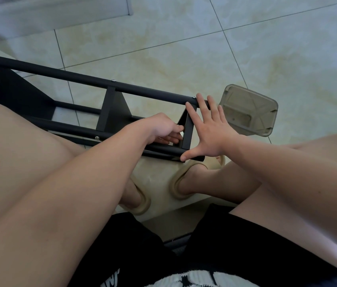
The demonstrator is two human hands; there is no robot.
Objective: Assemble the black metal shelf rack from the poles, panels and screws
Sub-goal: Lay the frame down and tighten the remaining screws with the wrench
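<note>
Rack lies on its side on the tiled floor, running from the left edge to frame centre, in front of the seated person's knees. Done so far, as I read it: upper pole and near pole are joined by three panels: one at far left, a middle panel and an end panel at centre. Screw heads show on the poles at each of these joints. The far side of the rack is mostly hidden, so those joints cannot be checked. Right hand is spread wide and flat, palm against the end panel, fingertips on the upper pole and thumb at the tip of the near pole; it looks like bracing. Left hand reaches inside the frame just behind the end panel, fingers curled; whether it pinches a screw cannot be told. Judgement: late stage, last panel being fixed or checked, then the rack stood upright. Clear plastic tray sits just right of the rack's end, contents not clear. Writing: none on the rack; a white print on the black clothing at the bottom edge is cut off and unreadable.
</note>
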